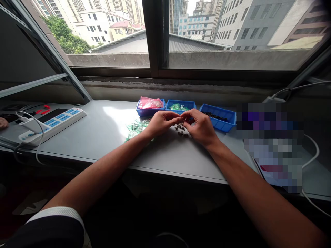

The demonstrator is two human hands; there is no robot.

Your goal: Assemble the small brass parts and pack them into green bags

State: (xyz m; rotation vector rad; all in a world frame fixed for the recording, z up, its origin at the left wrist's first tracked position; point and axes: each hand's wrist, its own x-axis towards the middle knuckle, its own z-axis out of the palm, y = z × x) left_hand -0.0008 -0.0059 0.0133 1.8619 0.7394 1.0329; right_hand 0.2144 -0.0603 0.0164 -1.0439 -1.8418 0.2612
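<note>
My left hand [163,122] and my right hand [201,127] meet fingertip to fingertip above the table. Both are pinched closed, and whatever sits between the fingertips is too small to make out. Just below them lie several small dark metal pieces [183,134] that look like screws, partly hidden by my right hand. Left of my left wrist is a heap of small clear-and-green plastic bags [134,129]. Behind the hands stand a blue bin with pink bags [150,102], a blue bin with green bags [178,107] and a blue bin with small black parts [217,117].
A white power strip [59,122] with a plugged-in adapter and cable lies on the left. Part of another person's hand [3,123] shows at the far left edge. Blurred-out items [274,148] and white cables [314,148] occupy the right. A window rises behind the table.
</note>
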